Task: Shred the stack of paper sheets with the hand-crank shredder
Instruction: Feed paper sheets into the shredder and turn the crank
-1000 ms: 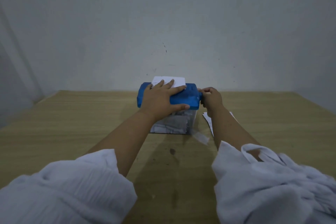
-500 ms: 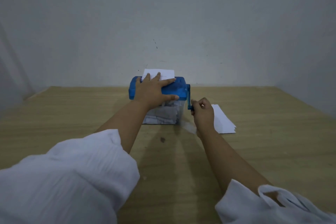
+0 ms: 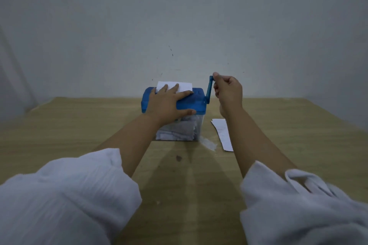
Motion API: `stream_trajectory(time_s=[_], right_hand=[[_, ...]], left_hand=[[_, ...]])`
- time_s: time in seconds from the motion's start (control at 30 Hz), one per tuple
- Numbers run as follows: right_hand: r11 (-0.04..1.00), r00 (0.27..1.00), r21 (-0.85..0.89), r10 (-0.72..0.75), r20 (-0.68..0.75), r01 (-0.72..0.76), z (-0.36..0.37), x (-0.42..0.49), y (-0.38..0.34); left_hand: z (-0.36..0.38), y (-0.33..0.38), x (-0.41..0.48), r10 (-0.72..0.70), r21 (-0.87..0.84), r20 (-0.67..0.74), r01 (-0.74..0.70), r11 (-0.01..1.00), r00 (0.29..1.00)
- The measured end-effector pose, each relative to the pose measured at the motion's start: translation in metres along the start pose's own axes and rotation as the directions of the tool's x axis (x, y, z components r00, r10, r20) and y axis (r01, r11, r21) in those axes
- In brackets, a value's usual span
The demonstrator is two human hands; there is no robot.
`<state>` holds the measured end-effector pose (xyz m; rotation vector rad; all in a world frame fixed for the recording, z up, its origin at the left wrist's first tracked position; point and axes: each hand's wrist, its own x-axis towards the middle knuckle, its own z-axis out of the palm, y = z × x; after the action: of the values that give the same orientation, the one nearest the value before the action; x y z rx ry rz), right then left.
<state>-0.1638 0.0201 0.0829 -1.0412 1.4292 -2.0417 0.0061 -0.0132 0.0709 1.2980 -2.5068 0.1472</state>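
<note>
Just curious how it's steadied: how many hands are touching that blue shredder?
2. The left hand presses flat on top of the shredder; the right hand grips the crank, which points upward at the shredder's right end. No other hand shows.

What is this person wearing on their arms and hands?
No gloves, rings or watch show on the left hand or right hand. The left sleeve and right sleeve are loose, crinkled white cloth, bunched above bare forearms.

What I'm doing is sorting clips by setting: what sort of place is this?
Probably a plain indoor workroom: a wooden table against a grey wall, a hand-crank shredder and paper sheets on it.
</note>
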Motion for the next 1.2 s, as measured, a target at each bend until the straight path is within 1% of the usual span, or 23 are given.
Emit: stream_trajectory(time_s=[0.1,0.17,0.33,0.47,0.6,0.63,0.73,0.8,0.87,1.0,1.13,1.2], right_hand=[[0.992,0.999,-0.123,-0.033,-0.032,0.029,0.008,0.022,0.008],[0.982,0.998,-0.190,-0.023,-0.055,0.013,0.014,0.030,0.018],[0.959,0.993,-0.263,0.081,-0.085,-0.101,0.016,0.034,0.050],[0.957,0.991,-0.261,0.109,-0.084,-0.127,0.017,0.031,0.053],[0.906,0.965,-0.333,0.257,-0.052,-0.260,0.006,0.018,0.065],[0.890,0.964,-0.377,0.262,-0.043,-0.259,0.003,0.011,0.070],[0.882,0.989,-0.449,0.144,-0.037,-0.145,-0.005,-0.015,0.083],[0.883,0.994,-0.457,0.089,-0.061,-0.108,-0.012,-0.029,0.087],[0.898,0.995,-0.429,0.072,-0.070,-0.095,-0.014,-0.037,0.089],[0.974,0.984,-0.204,0.060,-0.170,-0.094,-0.014,-0.054,0.082],[0.998,0.964,-0.016,0.048,-0.261,-0.054,-0.009,-0.069,0.061],[0.997,0.963,0.065,0.050,-0.264,-0.034,-0.005,-0.071,0.041]], left_hand=[[0.001,0.001,-0.001,0.001,-0.011,-0.011,-0.001,1.000,1.000],[0.002,0.000,0.000,0.001,-0.011,-0.021,-0.001,1.000,1.000],[0.005,0.000,-0.001,-0.001,-0.008,-0.033,0.001,1.000,0.999],[0.005,-0.002,0.001,-0.002,-0.013,-0.043,0.002,1.000,0.999],[0.006,-0.001,0.000,-0.006,-0.012,-0.046,0.005,1.000,0.999],[0.006,-0.001,0.000,-0.013,-0.015,-0.043,0.012,1.000,0.999],[0.005,0.000,0.002,-0.034,-0.043,-0.031,0.032,0.999,0.999],[0.004,0.002,0.002,-0.044,-0.056,-0.022,0.042,0.998,0.999],[0.004,0.002,0.001,-0.060,-0.066,-0.018,0.058,0.996,0.998],[0.002,0.007,0.000,-0.080,-0.078,-0.014,0.079,0.994,0.997],[0.002,0.007,0.000,-0.090,-0.078,-0.005,0.089,0.993,0.996],[0.003,0.007,0.000,-0.080,-0.072,-0.010,0.079,0.994,0.997]])
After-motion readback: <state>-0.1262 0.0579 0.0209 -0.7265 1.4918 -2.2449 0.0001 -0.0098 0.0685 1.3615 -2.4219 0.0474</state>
